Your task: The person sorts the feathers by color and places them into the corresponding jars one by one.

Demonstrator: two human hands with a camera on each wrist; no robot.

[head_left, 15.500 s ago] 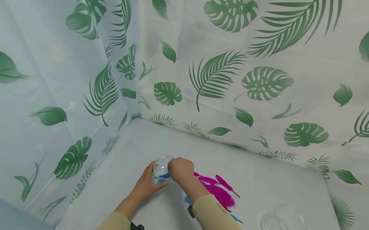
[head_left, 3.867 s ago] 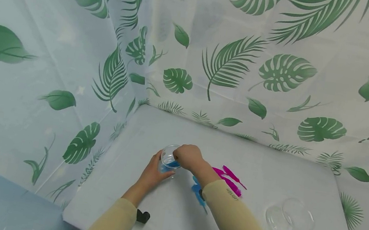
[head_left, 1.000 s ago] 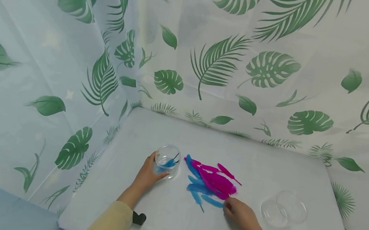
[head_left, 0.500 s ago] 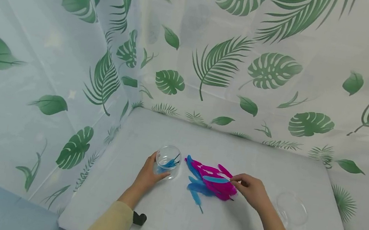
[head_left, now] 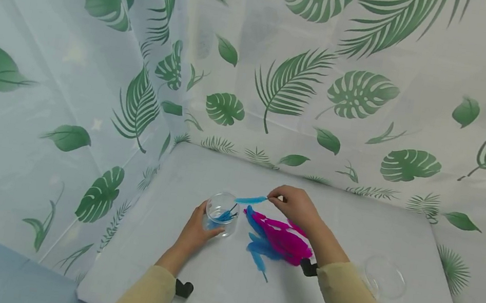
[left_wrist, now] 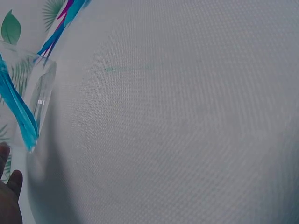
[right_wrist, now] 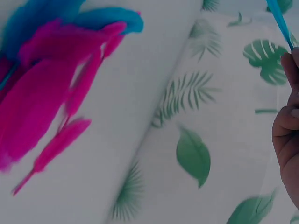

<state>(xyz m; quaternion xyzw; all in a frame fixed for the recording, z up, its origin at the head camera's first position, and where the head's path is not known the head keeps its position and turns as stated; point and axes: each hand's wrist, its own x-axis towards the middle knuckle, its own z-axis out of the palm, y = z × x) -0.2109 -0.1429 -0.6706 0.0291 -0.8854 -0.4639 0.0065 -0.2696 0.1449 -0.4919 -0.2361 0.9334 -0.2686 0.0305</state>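
Observation:
My left hand (head_left: 195,227) holds a clear cup (head_left: 228,229) on the table, thumb on the near side and fingers round the left. Several blue feathers (head_left: 224,216) stand in it, dark quills up; one blue feather (left_wrist: 18,102) shows through its wall in the left wrist view. My right hand (head_left: 296,205) pinches another blue feather (head_left: 251,200) by the quill end, its tip just right of the cup's rim. Below this hand lies a heap of magenta feathers (head_left: 284,240), with loose blue feathers (head_left: 264,247) at its left side. The right wrist view shows the magenta feathers (right_wrist: 42,93) close up.
A clear round container (head_left: 386,277) lies at the table's right, partly behind the right sleeve. The pale tabletop (head_left: 205,286) meets leaf-print curtains (head_left: 281,141) at the back and sides. Black straps show at both wrists.
My right hand has taken a blue feather from the right side of the heap and carried it up and left to beside the cup. My left hand stays on the cup.

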